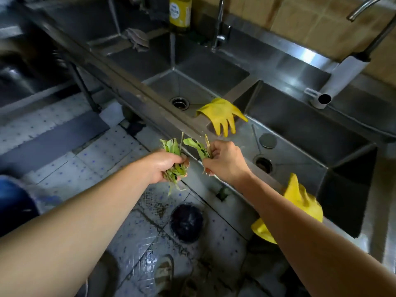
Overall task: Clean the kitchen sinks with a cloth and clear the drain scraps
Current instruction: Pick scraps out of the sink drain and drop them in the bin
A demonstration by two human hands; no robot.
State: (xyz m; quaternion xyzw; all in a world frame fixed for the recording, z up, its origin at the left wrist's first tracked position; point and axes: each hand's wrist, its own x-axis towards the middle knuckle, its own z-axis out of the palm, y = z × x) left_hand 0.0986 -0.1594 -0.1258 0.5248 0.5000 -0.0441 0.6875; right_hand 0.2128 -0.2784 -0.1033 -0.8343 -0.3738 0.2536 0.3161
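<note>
Two steel sink basins, a left one (201,82) and a right one (300,133), are seen, with two drains, two yellow gloves (220,116) on the rims and one grey cloth (137,38) farther back. Two bunches of wet green leaf scraps are held above the front rim: one (174,166) is gripped in the curled fingers of the left hand (165,166), the other (199,147) is pinched in the curled fingers of the right hand (222,159), leaves sticking up.

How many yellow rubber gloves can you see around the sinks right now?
2. One yellow glove is draped over the divider between the two sink basins; the other yellow glove hangs over the front rim of the right basin, partly hidden behind the right forearm.
</note>
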